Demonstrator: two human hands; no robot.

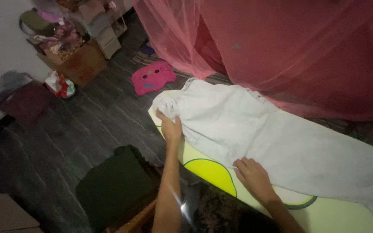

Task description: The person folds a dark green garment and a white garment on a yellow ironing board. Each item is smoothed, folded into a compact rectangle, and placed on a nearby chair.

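A pale grey garment (255, 129) lies spread along a light yellow-green mat (212, 172) with a darker yellow rounded shape outlined in dark green. My left hand (170, 127) grips the garment's left end, with cloth bunched under the fingers. My right hand (252, 177) rests palm down at the garment's lower edge, fingers apart, pressing on the cloth and mat.
A pink mosquito net (290, 47) hangs behind the mat. A pink cat-face cushion (153, 77) lies on the dark floor (87, 125). A dark folded cloth (117, 185) sits near my left arm. A cardboard box (76, 62) of clutter and a small colourful pack (60, 84) stand at far left.
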